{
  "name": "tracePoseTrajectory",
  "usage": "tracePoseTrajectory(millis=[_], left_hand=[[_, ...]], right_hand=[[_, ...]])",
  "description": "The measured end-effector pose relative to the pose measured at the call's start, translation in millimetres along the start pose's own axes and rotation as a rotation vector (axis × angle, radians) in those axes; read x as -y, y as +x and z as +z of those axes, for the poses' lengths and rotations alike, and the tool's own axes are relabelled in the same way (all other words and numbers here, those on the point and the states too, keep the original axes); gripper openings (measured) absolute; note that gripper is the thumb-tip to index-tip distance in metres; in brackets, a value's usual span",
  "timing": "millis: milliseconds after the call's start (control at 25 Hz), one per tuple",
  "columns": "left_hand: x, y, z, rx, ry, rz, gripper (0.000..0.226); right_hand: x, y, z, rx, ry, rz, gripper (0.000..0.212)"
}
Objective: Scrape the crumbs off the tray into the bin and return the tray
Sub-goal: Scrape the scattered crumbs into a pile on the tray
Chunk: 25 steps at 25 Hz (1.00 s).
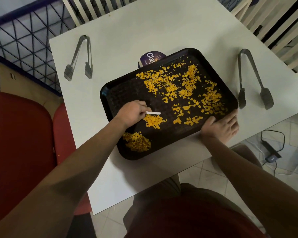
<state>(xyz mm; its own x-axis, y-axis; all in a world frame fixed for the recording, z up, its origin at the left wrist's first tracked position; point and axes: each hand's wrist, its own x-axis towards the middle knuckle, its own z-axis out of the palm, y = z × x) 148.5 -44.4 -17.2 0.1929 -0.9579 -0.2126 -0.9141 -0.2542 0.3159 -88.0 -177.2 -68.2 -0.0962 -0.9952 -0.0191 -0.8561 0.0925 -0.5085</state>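
**Head view: crumbs being scraped on the tray**

Head camera looked down on a white counter [144, 28] with a black tray [110, 107] lying on it at a slant. Yellow crumbs [187, 86] were strewn over most of the tray, thickest toward its far and right parts. One small heap [153, 121] sat just under the scraper, and a denser pile [137, 142] lay in the near left corner of the tray.

The left hand [132, 114] was curled round a small white scraper [153, 113], pinching it at one end, with the blade held low over the tray floor next to the small heap. Whether the blade touched the tray could not be told.

The right hand [221, 125] lay at the near right corner of the tray, fingers straight and spread along the rim, thumb on the inner side of the edge, steadying it.

A round dark label [150, 59] with white lettering showed partly from under the tray's far edge. One pair of metal tongs [79, 57] lay on the counter well left of the tray; a second pair [253, 79] lay just right of it. A red chair [21, 134] stood at the left of the counter. On the tiled floor at the right lay a black cable and adapter [271, 152].
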Motion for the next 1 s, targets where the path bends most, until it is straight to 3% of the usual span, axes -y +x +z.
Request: tracePoseTrajectory(millis=[200, 320, 560, 760, 880, 1000], left_hand=[[7.0, -2.7, 4.0, -0.163, -0.054, -0.122, 0.028], [3.8, 1.2, 4.8, -0.139, -0.002, -0.185, 0.030], [-3.8, -19.4, 3.9, -0.016, 0.034, 0.025, 0.029], [-54.9, -16.7, -6.0, -0.179, -0.085, -0.251, 0.032], [-108.7, -20.8, 11.6, -0.062, -0.159, -0.354, 0.032], [-119.4, -25.8, 29.6, -0.011, -0.204, -0.454, 0.030]], right_hand=[[0.9, -0.6, -0.8, -0.016, -0.001, 0.000, 0.081], [0.4, 0.3, 0.8, -0.012, -0.006, 0.001, 0.082], [-0.9, 0.9, 0.8, -0.002, -0.008, -0.004, 0.082], [-1.8, 1.1, 1.7, -0.006, -0.009, -0.015, 0.081], [-2.4, 1.1, 1.3, 0.009, -0.015, -0.012, 0.081], [-2.6, 0.9, 1.4, -0.005, -0.011, -0.012, 0.082]])
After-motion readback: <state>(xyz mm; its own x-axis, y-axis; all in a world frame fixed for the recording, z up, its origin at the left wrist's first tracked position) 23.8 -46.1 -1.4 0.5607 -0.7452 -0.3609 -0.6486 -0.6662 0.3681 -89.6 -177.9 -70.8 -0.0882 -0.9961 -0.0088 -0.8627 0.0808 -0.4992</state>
